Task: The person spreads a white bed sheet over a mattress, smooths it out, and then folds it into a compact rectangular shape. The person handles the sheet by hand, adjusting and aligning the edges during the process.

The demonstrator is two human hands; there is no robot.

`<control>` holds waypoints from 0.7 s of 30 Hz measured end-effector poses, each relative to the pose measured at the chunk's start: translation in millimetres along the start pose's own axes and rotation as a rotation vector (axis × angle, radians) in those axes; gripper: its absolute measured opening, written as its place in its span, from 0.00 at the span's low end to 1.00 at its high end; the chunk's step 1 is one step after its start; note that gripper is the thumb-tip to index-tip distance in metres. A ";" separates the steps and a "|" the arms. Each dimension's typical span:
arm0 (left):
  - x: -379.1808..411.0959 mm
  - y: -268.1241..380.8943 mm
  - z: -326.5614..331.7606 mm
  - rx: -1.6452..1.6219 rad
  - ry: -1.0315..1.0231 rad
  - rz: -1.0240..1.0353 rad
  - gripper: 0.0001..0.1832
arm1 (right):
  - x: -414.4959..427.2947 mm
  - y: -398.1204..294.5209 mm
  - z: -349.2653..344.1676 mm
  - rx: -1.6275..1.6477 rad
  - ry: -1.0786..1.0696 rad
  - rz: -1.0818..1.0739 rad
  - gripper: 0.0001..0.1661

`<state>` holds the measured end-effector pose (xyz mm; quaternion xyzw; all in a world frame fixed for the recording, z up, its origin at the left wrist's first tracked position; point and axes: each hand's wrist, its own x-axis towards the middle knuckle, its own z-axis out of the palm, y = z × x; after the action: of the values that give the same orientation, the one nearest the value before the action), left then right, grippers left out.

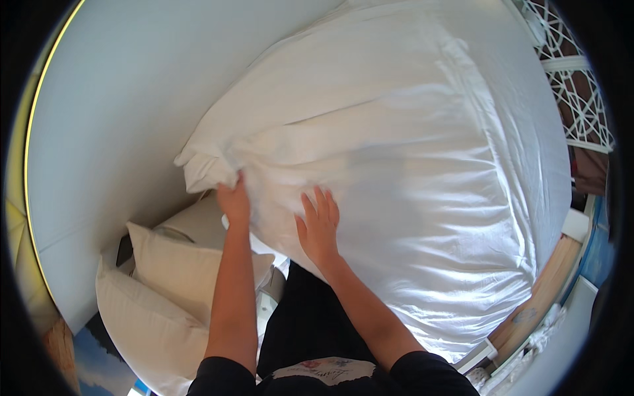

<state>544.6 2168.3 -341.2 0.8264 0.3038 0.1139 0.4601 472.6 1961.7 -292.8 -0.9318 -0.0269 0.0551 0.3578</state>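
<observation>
A large white duvet (376, 138) lies spread and wrinkled over the bed. Near its left corner my left hand (234, 200) grips a bunched fold of the white fabric. My right hand (319, 225) rests on the duvet further right, palm down with the fingers spread, holding nothing. Below and left of my left hand are two white pillows, one (173, 265) leaning over the other (143, 321); my left forearm covers part of them.
A smooth pale wall panel (114, 123) with a bright yellow edge rises at the left. On the right stand a white lattice screen (579, 104) and a wooden surface (537, 297) beside the bed. A blue printed surface (101, 364) shows at lower left.
</observation>
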 end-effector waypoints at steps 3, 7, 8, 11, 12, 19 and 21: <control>13.3 -10.2 -15.1 -0.186 0.121 -0.155 0.20 | -48.6 28.2 -27.0 -0.097 -0.053 0.189 0.38; -1.4 -24.9 -23.5 -0.042 0.051 -0.116 0.30 | -107.8 60.9 -47.9 -0.167 -0.051 0.294 0.41; -10.1 -32.7 -18.6 0.084 0.129 -0.012 0.33 | -118.5 67.1 -50.9 -0.159 -0.036 0.322 0.41; -86.2 1.3 12.5 0.523 0.014 0.354 0.41 | -149.4 100.8 -58.0 -0.198 -0.017 0.375 0.40; -118.2 19.7 25.0 0.696 -0.107 0.477 0.41 | -156.5 109.2 -61.3 -0.203 -0.005 0.372 0.40; -279.0 32.5 93.0 0.809 -0.724 0.741 0.41 | -243.1 192.0 -86.7 -0.300 0.110 0.514 0.40; -296.3 23.1 103.5 0.860 -0.674 0.694 0.43 | -284.9 222.1 -97.7 -0.411 0.136 0.578 0.41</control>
<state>368.3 1907.8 -351.9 0.9776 -0.1235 -0.1415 0.0947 204.2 1706.4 -345.7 -0.9549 0.2512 0.0853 0.1336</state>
